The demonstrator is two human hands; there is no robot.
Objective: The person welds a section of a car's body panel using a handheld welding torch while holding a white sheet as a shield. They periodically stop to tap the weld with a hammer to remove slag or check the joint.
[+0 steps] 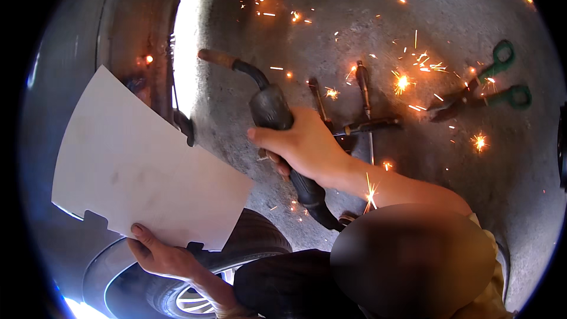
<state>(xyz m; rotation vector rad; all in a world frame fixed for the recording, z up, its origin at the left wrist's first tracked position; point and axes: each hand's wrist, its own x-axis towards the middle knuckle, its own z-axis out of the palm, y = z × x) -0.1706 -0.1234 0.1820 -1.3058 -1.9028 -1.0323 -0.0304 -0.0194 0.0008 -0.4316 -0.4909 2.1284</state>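
My right hand is wrapped round the black handle of a welding torch. The torch's bent neck and copper-brown nozzle reach up and left toward the car's rusty edge, apart from it. At lower left, my left hand pinches the lower edge of a white sheet with notches cut in that edge. The sheet stands between the hand and the car body. A small orange glow shows on the car's edge beyond the sheet.
Bright sparks scatter over the concrete floor. Snips with green handles lie at the right, and a screwdriver and a hammer-like tool lie near the torch. The car body fills the left; a wheel is below.
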